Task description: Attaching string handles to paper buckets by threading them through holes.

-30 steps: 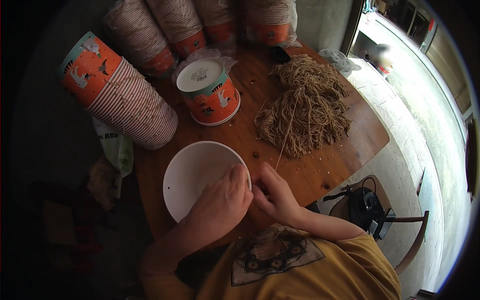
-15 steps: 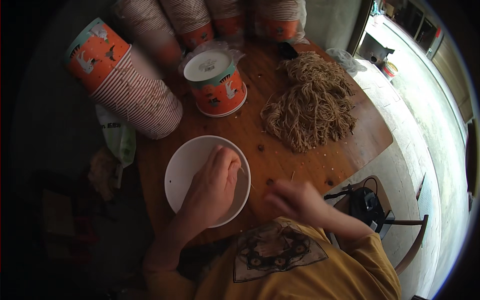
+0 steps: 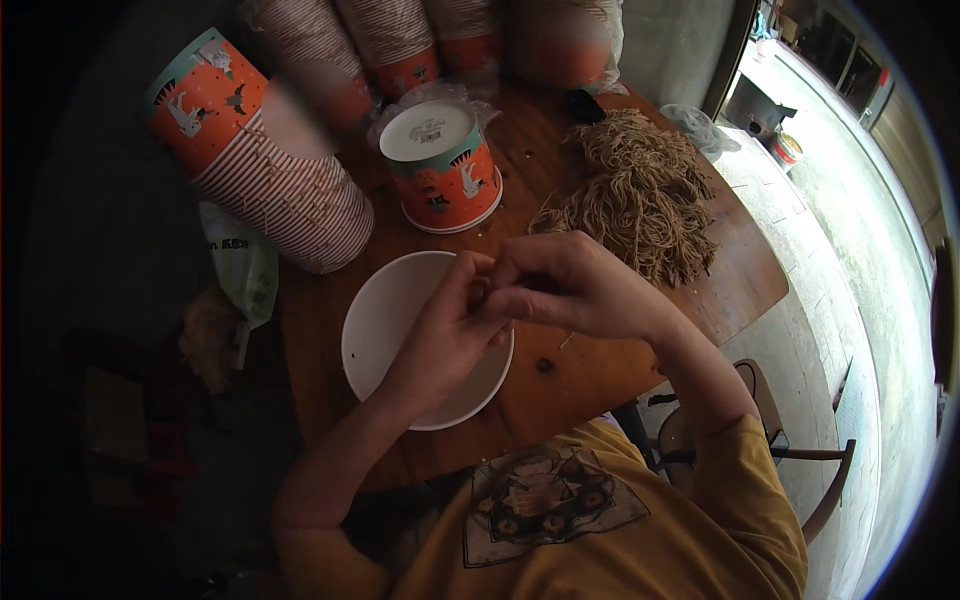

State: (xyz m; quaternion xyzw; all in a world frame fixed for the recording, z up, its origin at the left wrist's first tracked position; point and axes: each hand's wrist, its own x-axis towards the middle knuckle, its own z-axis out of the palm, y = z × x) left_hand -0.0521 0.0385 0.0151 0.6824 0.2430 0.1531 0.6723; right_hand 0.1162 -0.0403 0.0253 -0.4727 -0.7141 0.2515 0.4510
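My left hand (image 3: pixel 440 335) is above the right part of a white round tub (image 3: pixel 378 315), its fingers curled closed. Meeting its fingertips is my right hand (image 3: pixel 580 285), also closed, thumb pressed against the bent fingers. Whatever they pinch is hidden or too small to name. A thin pale strand (image 3: pixel 567 341) shows just below the right hand; I cannot tell whether it is held. Behind the right hand lies a heap of tan strings (image 3: pixel 650 195), partly covered by that hand. Inside the tub, a small dark speck sits on the left wall.
An upturned orange paper tub (image 3: pixel 450 185) stands beyond the white one. To the left leans a tall stack of nested tubs (image 3: pixel 285 195); more wrapped stacks (image 3: pixel 390 45) line the back. Clear plastic (image 3: pixel 700 130) lies by the wooden table's (image 3: pixel 735 260) far right edge. A chair (image 3: pixel 825 490) stands right.
My right hand has moved up and left to meet my left hand at the tub's right rim. My left hand has shifted slightly right. The whole view has shifted a little.
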